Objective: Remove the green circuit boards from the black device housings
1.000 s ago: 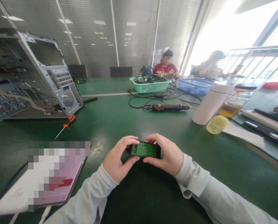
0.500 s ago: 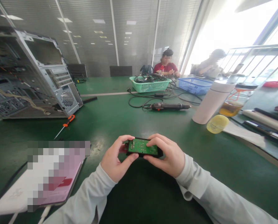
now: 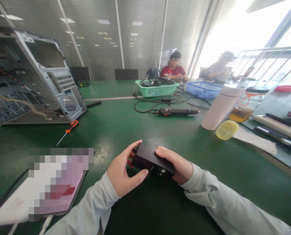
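A small black box-shaped device (image 3: 154, 158) is held above the green table (image 3: 126, 120), its smooth black casing facing up. White markings and a small light-coloured part show on its near side; a red part sticks out at its left end. My left hand (image 3: 123, 169) grips that left end, fingers behind and thumb on the near edge. My right hand (image 3: 178, 163) wraps around the right end, with its fingers partly hidden underneath. The circuit board inside cannot be seen from this side.
An open computer case (image 3: 69, 101) stands at left, with an orange-handled screwdriver (image 3: 67, 131) before it. A phone (image 3: 69, 195) lies near left. Ahead are an electric screwdriver (image 3: 177, 112) and a green basket of cables (image 3: 157, 89). A pink bottle (image 3: 221, 107) stands right; two people sit farther back.
The device has been turned over: its green circuit board faced up before, and now the black casing does. My right hand has shifted its grip around the right end.
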The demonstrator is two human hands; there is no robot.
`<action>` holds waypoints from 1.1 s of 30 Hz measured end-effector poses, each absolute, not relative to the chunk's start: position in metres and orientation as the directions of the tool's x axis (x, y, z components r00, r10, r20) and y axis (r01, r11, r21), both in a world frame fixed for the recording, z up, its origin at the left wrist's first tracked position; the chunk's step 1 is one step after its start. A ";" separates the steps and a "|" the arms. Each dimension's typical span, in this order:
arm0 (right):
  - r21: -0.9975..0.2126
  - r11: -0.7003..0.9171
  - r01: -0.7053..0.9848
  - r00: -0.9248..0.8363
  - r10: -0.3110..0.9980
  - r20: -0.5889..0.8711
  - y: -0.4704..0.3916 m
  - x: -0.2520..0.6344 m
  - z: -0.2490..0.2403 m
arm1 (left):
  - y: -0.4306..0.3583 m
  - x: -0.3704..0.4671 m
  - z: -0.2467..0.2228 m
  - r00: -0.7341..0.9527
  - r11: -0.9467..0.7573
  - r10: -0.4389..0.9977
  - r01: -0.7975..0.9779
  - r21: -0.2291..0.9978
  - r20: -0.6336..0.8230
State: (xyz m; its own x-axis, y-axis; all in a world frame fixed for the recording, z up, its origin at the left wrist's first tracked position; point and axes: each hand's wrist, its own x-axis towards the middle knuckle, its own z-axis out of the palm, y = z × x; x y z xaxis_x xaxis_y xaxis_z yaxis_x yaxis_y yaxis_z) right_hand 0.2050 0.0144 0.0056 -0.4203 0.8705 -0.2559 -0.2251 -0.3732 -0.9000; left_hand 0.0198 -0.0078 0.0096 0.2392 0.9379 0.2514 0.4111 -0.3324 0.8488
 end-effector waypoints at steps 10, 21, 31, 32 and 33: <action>-0.676 -0.684 -0.275 -0.522 0.696 -0.492 0.009 0.201 0.010 | -0.010 0.022 0.014 0.243 -0.330 0.938 0.410 0.850 0.246; -0.661 -0.690 -0.295 -0.492 0.702 -0.514 0.009 0.199 0.010 | -0.010 0.023 0.015 0.226 -0.314 0.946 0.453 0.834 0.234; -0.714 -0.647 -0.266 -0.401 0.748 -0.529 0.007 0.193 0.014 | -0.009 0.023 0.016 0.227 -0.326 0.944 0.539 0.777 0.240; -0.724 -0.635 -0.269 -0.407 0.756 -0.512 0.007 0.193 0.013 | -0.009 0.023 0.016 0.222 -0.325 0.945 0.535 0.780 0.242; -0.738 -0.618 -0.270 -0.412 0.767 -0.492 0.007 0.194 0.011 | -0.009 0.023 0.015 0.218 -0.322 0.946 0.534 0.782 0.241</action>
State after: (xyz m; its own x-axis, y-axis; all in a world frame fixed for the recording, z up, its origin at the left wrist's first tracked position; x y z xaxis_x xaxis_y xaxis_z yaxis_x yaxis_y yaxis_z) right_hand 0.1936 0.0073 0.0112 -0.4117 0.7674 -0.4915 -0.2701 -0.6178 -0.7384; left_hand 0.0235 -0.0092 0.0151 0.2176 0.9459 0.2408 0.5339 -0.3218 0.7819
